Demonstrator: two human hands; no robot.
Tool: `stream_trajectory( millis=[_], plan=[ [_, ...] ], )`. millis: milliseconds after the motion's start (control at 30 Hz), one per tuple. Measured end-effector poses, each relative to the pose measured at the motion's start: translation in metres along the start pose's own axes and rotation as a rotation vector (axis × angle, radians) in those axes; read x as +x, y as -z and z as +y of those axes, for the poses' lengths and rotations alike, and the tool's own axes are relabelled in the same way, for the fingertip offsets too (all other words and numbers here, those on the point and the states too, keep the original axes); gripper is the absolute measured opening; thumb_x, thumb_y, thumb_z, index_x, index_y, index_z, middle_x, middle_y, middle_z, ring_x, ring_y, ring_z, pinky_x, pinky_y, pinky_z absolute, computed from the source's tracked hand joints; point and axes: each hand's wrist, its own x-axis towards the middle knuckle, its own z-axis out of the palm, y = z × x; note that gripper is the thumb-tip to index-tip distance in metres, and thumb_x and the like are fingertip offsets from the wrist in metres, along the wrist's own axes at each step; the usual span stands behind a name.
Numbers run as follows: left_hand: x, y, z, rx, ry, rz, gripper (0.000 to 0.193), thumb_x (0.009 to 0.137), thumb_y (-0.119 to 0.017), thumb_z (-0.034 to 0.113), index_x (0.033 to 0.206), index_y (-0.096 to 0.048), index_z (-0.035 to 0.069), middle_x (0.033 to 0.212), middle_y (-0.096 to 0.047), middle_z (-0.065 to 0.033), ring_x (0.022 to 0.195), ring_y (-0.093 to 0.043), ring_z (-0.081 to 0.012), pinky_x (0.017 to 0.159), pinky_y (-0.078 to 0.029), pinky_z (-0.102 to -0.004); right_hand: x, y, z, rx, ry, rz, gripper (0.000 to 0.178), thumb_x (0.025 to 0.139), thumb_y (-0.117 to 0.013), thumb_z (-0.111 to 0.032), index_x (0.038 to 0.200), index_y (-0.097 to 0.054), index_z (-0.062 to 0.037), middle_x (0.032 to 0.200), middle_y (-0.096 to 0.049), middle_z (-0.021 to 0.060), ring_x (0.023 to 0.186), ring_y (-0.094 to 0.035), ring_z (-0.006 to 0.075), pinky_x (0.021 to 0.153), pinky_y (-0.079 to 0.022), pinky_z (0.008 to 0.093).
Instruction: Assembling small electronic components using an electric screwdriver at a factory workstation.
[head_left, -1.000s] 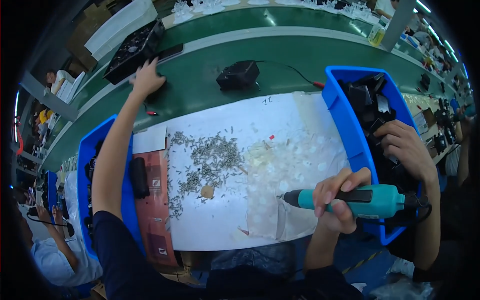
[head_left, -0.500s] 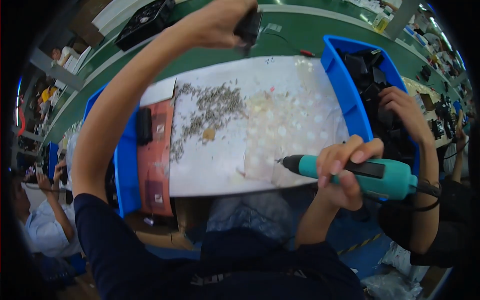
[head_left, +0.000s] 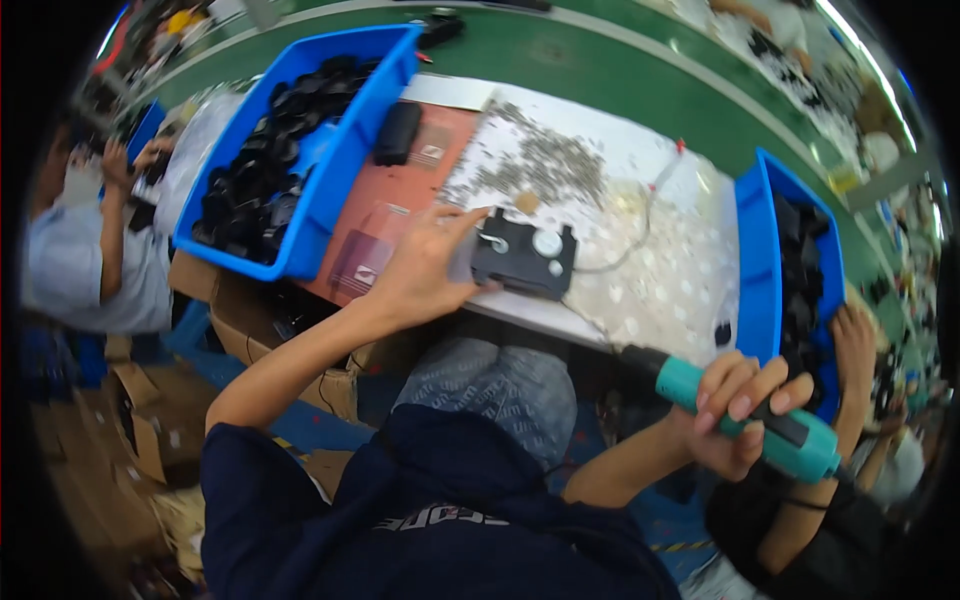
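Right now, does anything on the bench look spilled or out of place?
Yes: small grey screws lie scattered loose over the white mat, not in a tray, just beyond the black part under the left hand.
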Motion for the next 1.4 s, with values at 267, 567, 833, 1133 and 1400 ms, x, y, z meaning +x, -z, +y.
stream_trajectory(
  millis=[267,567,833,1133,1400],
  plan=[
    [0.022,0.179,-0.053,-0.058,0.057,0.07,0.031,0.078,-0.067,0.009,0.107,-0.061,0.0,0.093,-0.066,-0.0129,0.083,-0.064,-0.0194,0.077,-0.05,-0.0304,-0.001,-0.019,0.017,-0.111,-0.078,0.002,0.026,0.08,-0.059,-0.006,0.097,-0.04,-0.0047,0.077,-0.048,0.0064,0.044,-0.048,0.0099,0.045,-0.041,0.0211],
    [0.046,0.154,-0.197,0.259,0.192,-0.163,0.021,0.067,-0.073,0.012,0.086,-0.073,0.003,0.08,-0.069,-0.0158,0.079,-0.067,-0.0276,0.074,-0.052,-0.0357,-0.008,-0.046,0.04,-0.076,-0.142,0.005,0.028,0.076,-0.058,-0.001,0.095,-0.038,-0.0027,0.074,-0.049,0.0122,0.041,-0.047,0.0164,0.041,-0.042,0.0256],
    [0.056,0.162,-0.177,0.491,0.098,0.002,0.013,0.072,-0.061,0.003,0.082,-0.069,0.0,0.078,-0.066,-0.021,0.07,-0.065,-0.0335,0.068,-0.052,-0.0396,-0.018,-0.04,0.036,-0.235,-0.122,-0.087,0.03,0.074,-0.057,0.006,0.098,-0.039,0.0001,0.076,-0.051,0.0159,0.048,-0.05,0.0187,0.044,-0.045,0.0264],
    [0.061,0.091,0.027,-0.246,-0.269,-0.139,0.011,0.081,-0.062,0.007,0.086,-0.062,-0.003,0.074,-0.064,-0.012,0.065,-0.06,-0.0213,0.063,-0.048,-0.0312,-0.02,-0.012,0.021,-0.21,-0.159,-0.105,0.028,0.077,-0.059,-0.004,0.097,-0.04,-0.0041,0.08,-0.051,0.0108,0.044,-0.048,0.0134,0.047,-0.042,0.0261],
    [0.073,0.009,0.055,-0.165,-0.334,-0.256,0.01,0.07,-0.063,0.001,0.078,-0.067,-0.001,0.067,-0.063,-0.0182,0.067,-0.064,-0.0335,0.066,-0.05,-0.0401,-0.048,-0.022,0.009,-0.271,-0.349,-0.048,0.03,0.073,-0.062,0.006,0.096,-0.043,0.0,0.076,-0.054,0.0156,0.048,-0.052,0.0166,0.045,-0.045,0.0255]
  ],
)
